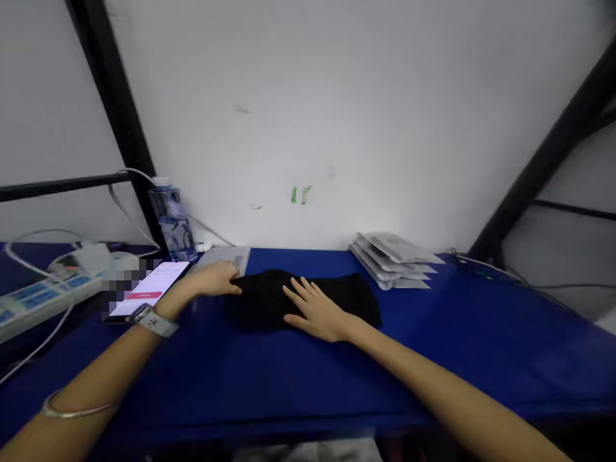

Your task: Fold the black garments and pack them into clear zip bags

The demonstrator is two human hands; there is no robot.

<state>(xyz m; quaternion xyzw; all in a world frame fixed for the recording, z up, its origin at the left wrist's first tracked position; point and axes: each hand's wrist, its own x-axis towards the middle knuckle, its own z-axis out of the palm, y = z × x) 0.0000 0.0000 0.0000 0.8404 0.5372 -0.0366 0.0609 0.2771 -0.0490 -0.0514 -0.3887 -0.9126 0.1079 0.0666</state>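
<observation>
Centrally, towards twelve o'clock on the blue worktop (289,391), lies black cloth (353,295), probably light, soft and best held by its ends; left hand (216,279) pinches its nine-o'clock end, right hand (320,314) spread flat.

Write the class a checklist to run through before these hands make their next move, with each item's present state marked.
1. Right hand flat on the black cloth: ok, fingers spread.
2. Left hand at the cloth's left end: ok.
3. Left hand gripping the cloth: cannot tell.
4. Cloth free of creases: cannot tell, too dark.
5. White packets stacked squarely: not ok, they are fanned out.
6. Phone untouched by the watch: cannot tell, they overlap in view.
</observation>
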